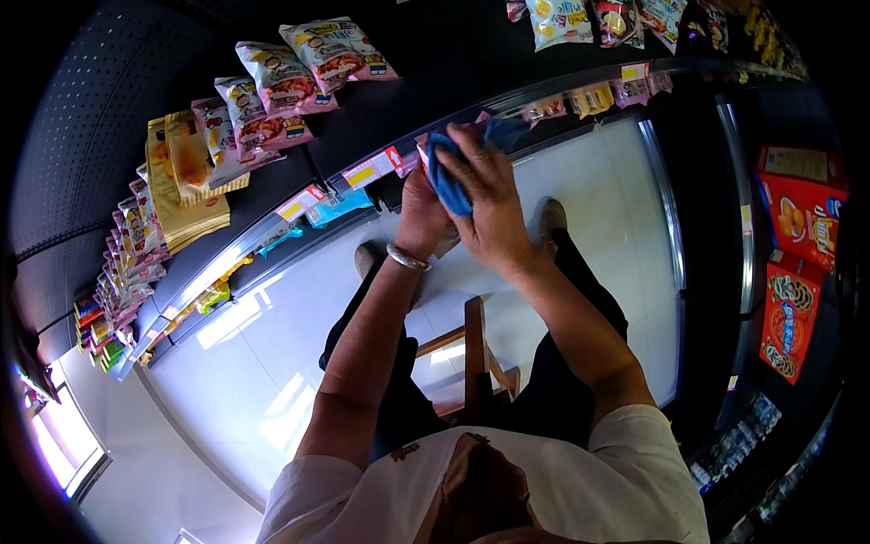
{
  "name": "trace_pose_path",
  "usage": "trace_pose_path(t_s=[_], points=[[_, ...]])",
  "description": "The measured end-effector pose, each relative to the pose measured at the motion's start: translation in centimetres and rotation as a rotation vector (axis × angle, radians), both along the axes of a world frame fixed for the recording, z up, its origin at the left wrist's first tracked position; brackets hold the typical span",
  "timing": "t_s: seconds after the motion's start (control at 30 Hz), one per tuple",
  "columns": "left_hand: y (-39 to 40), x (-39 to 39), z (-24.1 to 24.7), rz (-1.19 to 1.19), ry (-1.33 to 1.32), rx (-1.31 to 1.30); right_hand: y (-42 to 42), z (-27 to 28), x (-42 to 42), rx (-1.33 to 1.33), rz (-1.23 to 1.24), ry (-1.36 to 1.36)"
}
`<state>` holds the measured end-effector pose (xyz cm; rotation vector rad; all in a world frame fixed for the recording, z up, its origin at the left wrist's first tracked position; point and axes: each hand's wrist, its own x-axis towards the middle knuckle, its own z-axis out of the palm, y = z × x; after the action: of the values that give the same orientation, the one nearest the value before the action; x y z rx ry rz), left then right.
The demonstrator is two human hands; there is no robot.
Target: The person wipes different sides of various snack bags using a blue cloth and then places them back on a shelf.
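Observation:
My right hand (493,204) presses a blue cloth (447,178) against a packet (423,151). My left hand (423,214), with a silver bangle (408,258) at its wrist, grips that packet from the other side. Only a small pink and white part of the packet shows; fingers and cloth hide the rest. Both hands meet just in front of the edge of a black shelf (353,136). Along that edge runs a rail with price tags (372,168), close to my left hand.
Snack bags (292,75) stand in rows on the shelf, with yellow bags (187,163) farther left. More packets (340,206) show on a lower level. A wooden stool (476,340) is between my legs. Red boxes (792,319) occupy the right-hand shelving.

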<state>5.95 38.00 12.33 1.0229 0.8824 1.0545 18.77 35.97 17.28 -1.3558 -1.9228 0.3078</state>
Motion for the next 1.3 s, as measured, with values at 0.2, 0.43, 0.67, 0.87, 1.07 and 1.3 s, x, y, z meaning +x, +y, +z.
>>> trace_pose_path(t_s=[0.2, 0.43, 0.67, 0.87, 1.07, 1.3], points=[[0.3, 0.3, 1.2, 0.019, 0.287, 0.181, 1.7, -0.1, 2.1, -0.014, -0.114, -0.001], [0.4, 0.8, 1.0, 0.077, 0.253, 0.194, 1.6, -0.9, 2.4, -0.038, -0.138, 0.096], [0.5, 0.4, 0.4, 0.121, 0.311, 0.243, 0.9, -0.4, 1.1, 0.003, -0.064, 0.013], [0.0, 0.7, 3.1, 0.052, 0.095, 0.060, 2.1, -0.8, 3.2, -0.119, -0.165, 0.357], [0.0, -0.4, 3.7, 0.104, -0.186, -0.256, 1.4, -0.9, 0.5, 0.003, -0.038, 0.214], [0.4, -0.6, 3.9, 0.371, -0.339, -0.215, 0.2, -1.0, -0.2, -0.057, 0.007, 0.151]])
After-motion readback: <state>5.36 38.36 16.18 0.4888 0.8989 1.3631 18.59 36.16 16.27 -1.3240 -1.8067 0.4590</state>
